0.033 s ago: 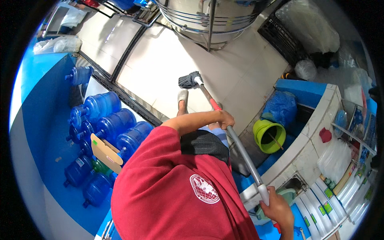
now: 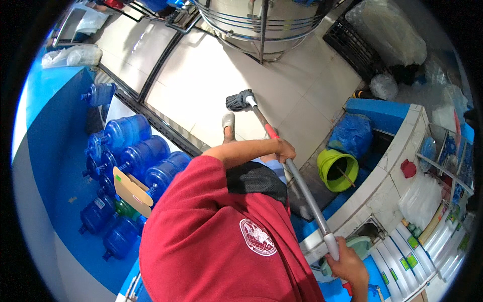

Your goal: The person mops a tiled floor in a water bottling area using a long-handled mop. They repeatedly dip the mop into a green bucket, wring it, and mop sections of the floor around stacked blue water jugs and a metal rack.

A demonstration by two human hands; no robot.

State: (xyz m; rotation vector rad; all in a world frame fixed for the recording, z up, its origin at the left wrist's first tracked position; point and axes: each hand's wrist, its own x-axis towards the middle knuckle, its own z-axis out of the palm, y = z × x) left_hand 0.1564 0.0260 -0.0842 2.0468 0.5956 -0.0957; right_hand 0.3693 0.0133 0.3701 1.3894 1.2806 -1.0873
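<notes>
A mop with a grey string head (image 2: pixel 240 100) rests on the pale tiled floor (image 2: pixel 201 70), its grey handle (image 2: pixel 306 194) slanting back toward me on the right. My left hand (image 2: pixel 286 150) is closed round the handle just below its red section. Lower down, my right hand (image 2: pixel 348 261) wraps the light grey end of the handle. One of my feet, in a grey shoe (image 2: pixel 228 121), stands close to the mop head. The fingers of both hands show only in part.
Several blue water jugs (image 2: pixel 128 130) and a cardboard piece (image 2: pixel 132 187) lie at left beside a black-edged frame (image 2: pixel 166 128). A round metal rack (image 2: pixel 261 43) stands ahead. At right are a lime-green bucket (image 2: pixel 326 171), a blue plastic bag (image 2: pixel 352 136), a tiled ledge (image 2: pixel 387 171) and a black crate (image 2: pixel 352 48).
</notes>
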